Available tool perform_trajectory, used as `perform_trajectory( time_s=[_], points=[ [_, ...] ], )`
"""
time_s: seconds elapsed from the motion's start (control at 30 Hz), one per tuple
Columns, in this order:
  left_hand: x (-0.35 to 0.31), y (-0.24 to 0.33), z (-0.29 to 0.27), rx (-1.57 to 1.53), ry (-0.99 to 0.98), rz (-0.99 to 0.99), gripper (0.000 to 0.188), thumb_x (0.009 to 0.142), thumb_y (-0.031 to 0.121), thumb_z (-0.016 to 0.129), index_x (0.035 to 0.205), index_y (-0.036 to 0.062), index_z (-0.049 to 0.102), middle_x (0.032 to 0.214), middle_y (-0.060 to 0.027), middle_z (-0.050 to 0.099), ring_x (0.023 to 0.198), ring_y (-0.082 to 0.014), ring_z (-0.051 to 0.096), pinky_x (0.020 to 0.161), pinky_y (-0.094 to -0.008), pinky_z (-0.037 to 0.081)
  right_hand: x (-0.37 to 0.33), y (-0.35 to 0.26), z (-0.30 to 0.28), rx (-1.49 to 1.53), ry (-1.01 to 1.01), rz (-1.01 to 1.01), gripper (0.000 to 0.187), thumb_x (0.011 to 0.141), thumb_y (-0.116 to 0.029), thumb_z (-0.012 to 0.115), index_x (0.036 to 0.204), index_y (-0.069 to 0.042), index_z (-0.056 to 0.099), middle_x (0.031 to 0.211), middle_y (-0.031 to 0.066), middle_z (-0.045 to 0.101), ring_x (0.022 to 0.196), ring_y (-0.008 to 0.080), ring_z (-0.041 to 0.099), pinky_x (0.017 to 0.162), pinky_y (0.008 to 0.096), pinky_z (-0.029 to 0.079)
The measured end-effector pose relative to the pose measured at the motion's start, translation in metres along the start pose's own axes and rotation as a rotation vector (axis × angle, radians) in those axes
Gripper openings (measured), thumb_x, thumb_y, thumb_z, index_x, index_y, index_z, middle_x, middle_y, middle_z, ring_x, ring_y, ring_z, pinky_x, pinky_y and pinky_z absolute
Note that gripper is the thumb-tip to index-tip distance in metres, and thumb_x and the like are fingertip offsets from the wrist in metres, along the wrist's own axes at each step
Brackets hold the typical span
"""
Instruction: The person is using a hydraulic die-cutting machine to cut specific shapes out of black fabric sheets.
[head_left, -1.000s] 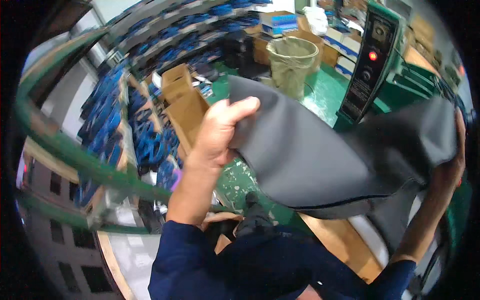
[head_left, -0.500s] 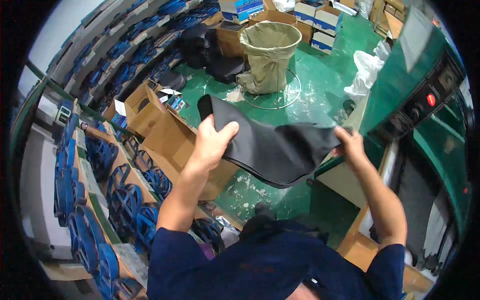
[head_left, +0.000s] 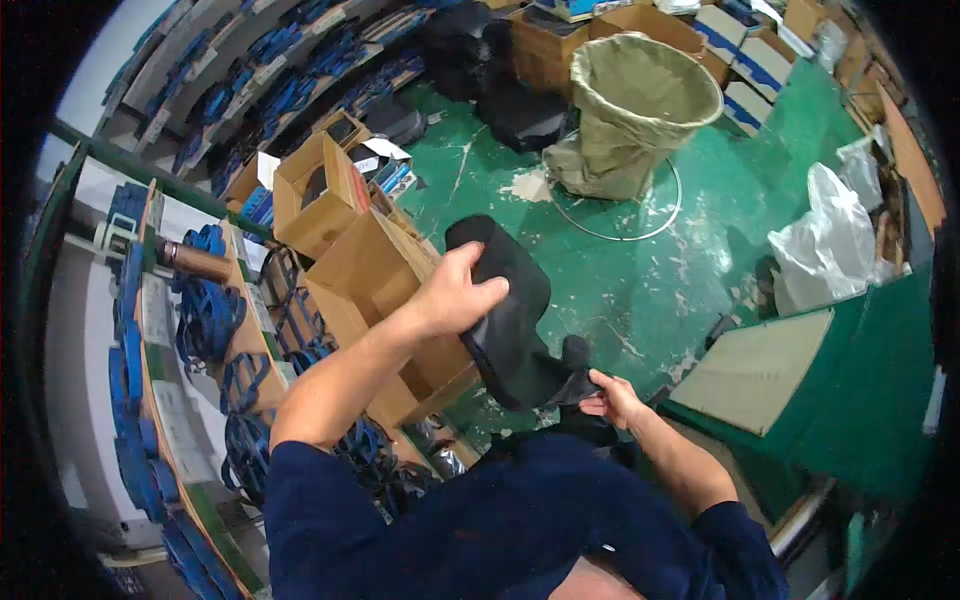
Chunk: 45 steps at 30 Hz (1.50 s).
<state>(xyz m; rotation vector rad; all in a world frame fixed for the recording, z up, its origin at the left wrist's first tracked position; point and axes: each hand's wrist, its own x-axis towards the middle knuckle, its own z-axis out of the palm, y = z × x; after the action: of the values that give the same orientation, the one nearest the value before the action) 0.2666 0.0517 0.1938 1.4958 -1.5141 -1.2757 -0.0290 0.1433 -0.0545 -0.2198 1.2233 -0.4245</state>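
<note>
A wide, floppy black rubber belt (head_left: 515, 352) hangs in front of my body, slanting down from left to right. My left hand (head_left: 452, 296) is closed on its upper end, the thumb lying across the outer face. Lower down and nearer to me, my right hand (head_left: 614, 398) pinches the other end between thumb and fingers. Between the hands the belt sags and folds. Its underside and part of the edge in my right fingers are hidden.
An opened cardboard box (head_left: 385, 285) stands beside my left forearm. Racks with blue-edged belts (head_left: 240, 440) line the left. Ahead is a khaki cloth-lined bin (head_left: 625, 130) with a wire ring (head_left: 640, 236) at its foot. White plastic bags (head_left: 825, 245) and a green cabinet (head_left: 880, 370) are at right.
Both hands have drawn the belt nearer to me; my right hand has dropped down and left. The belt now slants steeply instead of stretching across. The view has turned left.
</note>
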Motion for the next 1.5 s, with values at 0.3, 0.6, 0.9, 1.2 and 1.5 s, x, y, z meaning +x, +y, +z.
perform_trajectory(
  time_s=[0.3, 0.6, 0.9, 1.2, 1.5],
  points=[
    [0.102, 0.02, -0.058, 0.476, -0.278, 0.02, 0.042, 0.084, 0.016, 0.066, 0.12, -0.002, 0.053, 0.11, -0.0244, 0.062, 0.103, -0.0404, 0.061, 0.088, -0.0458, 0.049, -0.083, -0.375, 0.242, -1.691, -0.792, -1.504, 0.098, 0.061, -0.017, 0.083, 0.147, -0.005, 0.036, 0.15, 0.0186, 0.037, 0.142, 0.0374, 0.03, 0.118, 0.0524, 0.021],
    [0.235, -0.034, -0.134, 0.48, -0.511, 0.394, 0.025, 0.077, 0.007, 0.065, 0.098, 0.0009, 0.052, 0.078, -0.0211, 0.064, 0.077, -0.0425, 0.064, 0.067, -0.0507, 0.052, 0.062, -0.456, 0.309, -1.666, -1.167, -0.873, 0.092, 0.06, -0.024, 0.081, 0.14, 0.001, 0.041, 0.122, 0.0231, 0.058, 0.114, 0.0381, 0.055, 0.1, 0.0435, 0.043],
    [0.379, -0.029, -0.228, 0.504, -0.82, 0.468, 0.033, 0.075, 0.004, 0.06, 0.107, -0.0002, 0.053, 0.072, -0.0197, 0.062, 0.069, -0.042, 0.064, 0.06, -0.0511, 0.051, 0.148, -0.544, 0.322, -1.546, -1.07, -0.892, 0.044, 0.059, -0.026, 0.083, 0.092, -0.004, 0.064, 0.102, 0.017, 0.061, 0.103, 0.0374, 0.056, 0.088, 0.0452, 0.046],
    [0.513, -0.018, -0.313, 0.717, -0.816, 0.444, 0.053, 0.077, 0.006, 0.061, 0.129, 0.0086, 0.052, 0.083, -0.0196, 0.064, 0.074, -0.0382, 0.068, 0.063, -0.0473, 0.054, 0.202, -0.679, 0.378, -1.717, -0.836, -0.831, 0.05, 0.06, -0.022, 0.082, 0.101, -0.005, 0.06, 0.086, 0.015, 0.061, 0.085, 0.0378, 0.06, 0.072, 0.0475, 0.049],
    [0.626, -0.049, -0.41, 0.681, -0.566, 0.525, 0.051, 0.078, 0.005, 0.06, 0.129, 0.0099, 0.056, 0.086, -0.0179, 0.063, 0.07, -0.0382, 0.065, 0.063, -0.0473, 0.054, 0.321, -0.716, 0.4, -1.314, -0.672, -1.003, 0.046, 0.065, -0.015, 0.081, 0.101, -0.001, 0.058, 0.098, 0.0168, 0.066, 0.1, 0.0351, 0.063, 0.082, 0.0429, 0.051]
  ],
)
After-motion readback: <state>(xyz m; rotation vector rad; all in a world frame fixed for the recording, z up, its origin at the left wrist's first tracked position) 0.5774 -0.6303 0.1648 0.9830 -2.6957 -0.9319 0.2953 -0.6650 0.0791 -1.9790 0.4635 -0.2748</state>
